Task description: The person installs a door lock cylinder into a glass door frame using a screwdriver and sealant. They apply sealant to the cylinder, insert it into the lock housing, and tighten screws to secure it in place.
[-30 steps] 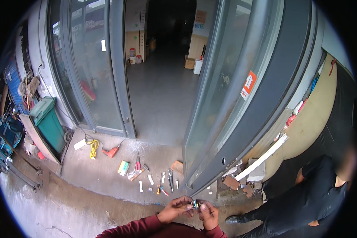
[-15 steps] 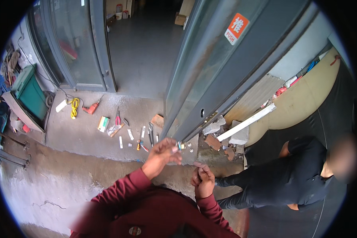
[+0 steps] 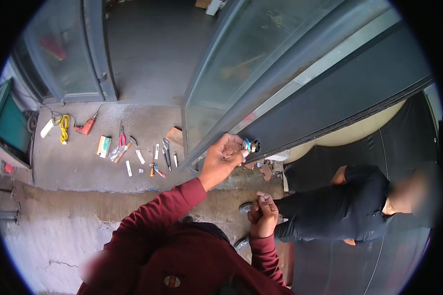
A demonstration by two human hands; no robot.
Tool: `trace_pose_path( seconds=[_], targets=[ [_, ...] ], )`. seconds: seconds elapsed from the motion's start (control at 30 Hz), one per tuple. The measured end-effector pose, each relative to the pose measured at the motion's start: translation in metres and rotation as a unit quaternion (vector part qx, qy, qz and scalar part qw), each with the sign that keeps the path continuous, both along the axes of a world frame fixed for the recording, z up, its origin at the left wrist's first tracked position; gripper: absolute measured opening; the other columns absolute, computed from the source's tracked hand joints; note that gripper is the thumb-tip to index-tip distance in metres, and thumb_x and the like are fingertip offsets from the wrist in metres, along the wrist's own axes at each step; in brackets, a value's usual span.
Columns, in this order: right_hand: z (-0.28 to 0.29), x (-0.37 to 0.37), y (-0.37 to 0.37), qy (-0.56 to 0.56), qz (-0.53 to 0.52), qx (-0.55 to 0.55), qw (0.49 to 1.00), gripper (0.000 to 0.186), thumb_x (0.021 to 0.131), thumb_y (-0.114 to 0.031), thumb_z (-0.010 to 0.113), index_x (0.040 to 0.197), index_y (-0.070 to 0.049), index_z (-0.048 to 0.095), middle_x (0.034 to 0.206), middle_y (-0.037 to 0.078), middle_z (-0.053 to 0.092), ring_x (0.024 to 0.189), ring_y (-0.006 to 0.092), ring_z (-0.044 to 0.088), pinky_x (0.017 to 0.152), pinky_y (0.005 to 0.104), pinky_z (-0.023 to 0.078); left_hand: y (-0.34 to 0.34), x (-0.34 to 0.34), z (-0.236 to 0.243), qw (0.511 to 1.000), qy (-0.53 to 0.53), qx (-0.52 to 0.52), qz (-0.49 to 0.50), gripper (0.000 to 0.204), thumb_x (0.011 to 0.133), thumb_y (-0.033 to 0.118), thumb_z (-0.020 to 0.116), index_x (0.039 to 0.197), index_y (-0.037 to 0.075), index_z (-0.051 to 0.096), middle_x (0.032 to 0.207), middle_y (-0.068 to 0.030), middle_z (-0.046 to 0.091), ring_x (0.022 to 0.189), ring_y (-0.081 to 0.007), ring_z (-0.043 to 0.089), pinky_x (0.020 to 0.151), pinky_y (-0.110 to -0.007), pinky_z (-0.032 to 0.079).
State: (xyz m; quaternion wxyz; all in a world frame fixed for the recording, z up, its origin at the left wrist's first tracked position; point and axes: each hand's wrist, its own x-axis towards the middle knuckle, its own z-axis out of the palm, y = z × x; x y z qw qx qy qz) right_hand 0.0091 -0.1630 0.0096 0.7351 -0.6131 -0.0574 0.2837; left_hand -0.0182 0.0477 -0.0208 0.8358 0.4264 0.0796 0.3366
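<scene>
Pinched between the thumb and fingers of my left hand point(image 3: 223, 155) is a round metal lock cylinder point(image 3: 251, 146), silver and brass in colour with a dark end. It sits against the dark grey frame of the glass door point(image 3: 339, 96), at the lower part of the frame as seen here. Whether any of it is inside a hole I cannot tell. My right hand point(image 3: 264, 216) hovers lower, in front of my body, closed with thumb and fingertips together. Whatever may lie in those fingers is hidden.
On the concrete step lie a red drill point(image 3: 85, 126), a yellow cord point(image 3: 64, 129), red-handled pliers point(image 3: 122, 136), a small box point(image 3: 104, 146), screwdrivers point(image 3: 158, 170) and an adjustable wrench point(image 3: 167, 152). A person in dark clothes point(image 3: 334, 204) stands at the right. A green bin point(image 3: 10, 113) is at the left.
My left hand has carried the lock cylinder up and right to the door frame. The right hand stays closed, slightly farther right. My view has shifted, and the door frame fills more of it.
</scene>
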Motion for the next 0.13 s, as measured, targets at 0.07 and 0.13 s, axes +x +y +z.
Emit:
trace_pose_path(
  seconds=[0.07,0.13],
  targets=[
    [-0.0032,-0.0059,0.0051,-0.005,0.0,-0.002,1.0,0.016,0.102,-0.018,0.056,0.11,-0.006,0.063,0.068,-0.003,0.046,0.048,0.004,0.027,0.043,0.0217,0.021,0.0024,0.0068,-0.0011,1.0,0.008,0.014,-0.015,0.02,0.095,0.002,0.066,0.112,0.004,0.056,0.096,-0.0048,0.067,0.08,-0.0101,0.065,0.07,-0.025,0.053],
    [-0.0051,-0.0097,0.0077,0.003,0.003,0.008,1.0,0.018,0.102,-0.019,0.057,0.112,-0.006,0.063,0.068,-0.003,0.046,0.048,0.0038,0.027,0.043,0.0214,0.021,0.0043,0.0085,-0.0017,0.998,0.027,0.046,-0.026,0.022,0.096,0.003,0.066,0.115,0.005,0.056,0.102,-0.006,0.067,0.083,-0.0123,0.066,0.075,-0.028,0.055]
  ],
)
